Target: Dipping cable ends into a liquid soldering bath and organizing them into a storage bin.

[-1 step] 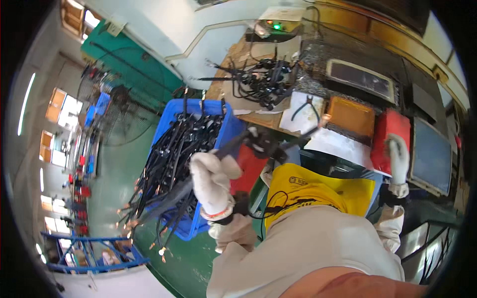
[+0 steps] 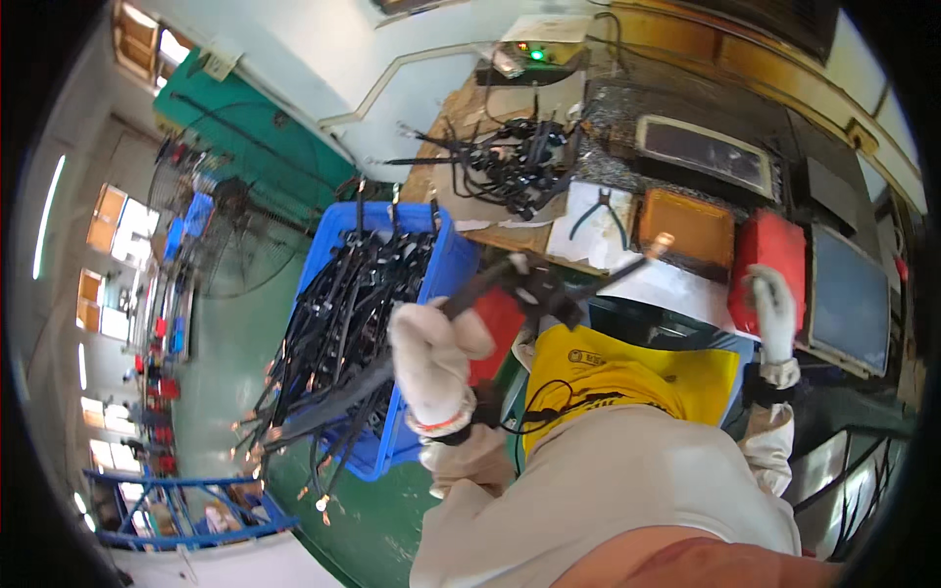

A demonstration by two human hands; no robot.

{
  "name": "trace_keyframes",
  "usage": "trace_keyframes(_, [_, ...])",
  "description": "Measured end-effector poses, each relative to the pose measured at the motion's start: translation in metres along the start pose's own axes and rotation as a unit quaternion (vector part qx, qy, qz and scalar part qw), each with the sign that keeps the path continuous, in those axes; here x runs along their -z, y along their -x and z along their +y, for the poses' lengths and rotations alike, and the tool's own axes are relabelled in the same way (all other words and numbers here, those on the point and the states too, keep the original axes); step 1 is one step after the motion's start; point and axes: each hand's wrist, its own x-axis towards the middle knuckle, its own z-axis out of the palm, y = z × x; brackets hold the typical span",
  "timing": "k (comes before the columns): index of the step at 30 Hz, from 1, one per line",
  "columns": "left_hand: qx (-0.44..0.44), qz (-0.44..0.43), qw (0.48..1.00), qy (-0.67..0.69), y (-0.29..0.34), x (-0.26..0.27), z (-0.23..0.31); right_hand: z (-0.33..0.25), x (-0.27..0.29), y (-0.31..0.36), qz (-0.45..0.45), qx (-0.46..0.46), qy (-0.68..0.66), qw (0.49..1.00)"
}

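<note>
My left hand (image 2: 431, 358), white-gloved, is closed around a black cable (image 2: 537, 292). One end of this cable carries a copper tip (image 2: 664, 243) pointing up and right toward the bench. Its thick middle part is somewhat blurred, and another stretch runs down and left over the bin. My right hand (image 2: 772, 312), also gloved, is at the red box (image 2: 755, 245) on the bench's right side. Its fingers are loosely bent and apart over the box's face, with nothing visible in them. I cannot tell whether they touch it.
A blue bin (image 2: 453, 260) full of black cables stands left of the bench. More cables (image 2: 520, 162) lie on the bench, near pliers (image 2: 603, 218), an orange-brown tray (image 2: 686, 227) and a framed dark panel (image 2: 704, 157). A caged fan (image 2: 233, 196) stands farther left.
My left hand and the cable have shifted slightly right, and the copper tip sits a little farther right. My right hand has moved slightly left across the red box.
</note>
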Motion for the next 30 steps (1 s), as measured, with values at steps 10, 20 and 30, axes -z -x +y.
trace_keyframes(10, [0.186,-0.334,0.903,0.195,0.024,-0.075,-0.051,-0.030,-0.103,0.045,-0.156,0.055,-0.112,0.980])
trace_keyframes(20, [0.182,-0.263,0.943,0.095,0.020,-0.060,-0.077,-0.012,-0.099,0.056,0.049,-0.112,-0.096,0.988])
trace_keyframes(30, [0.173,-0.195,0.946,0.193,0.003,-0.046,-0.096,-0.032,-0.084,0.052,0.053,-0.016,-0.247,0.967])
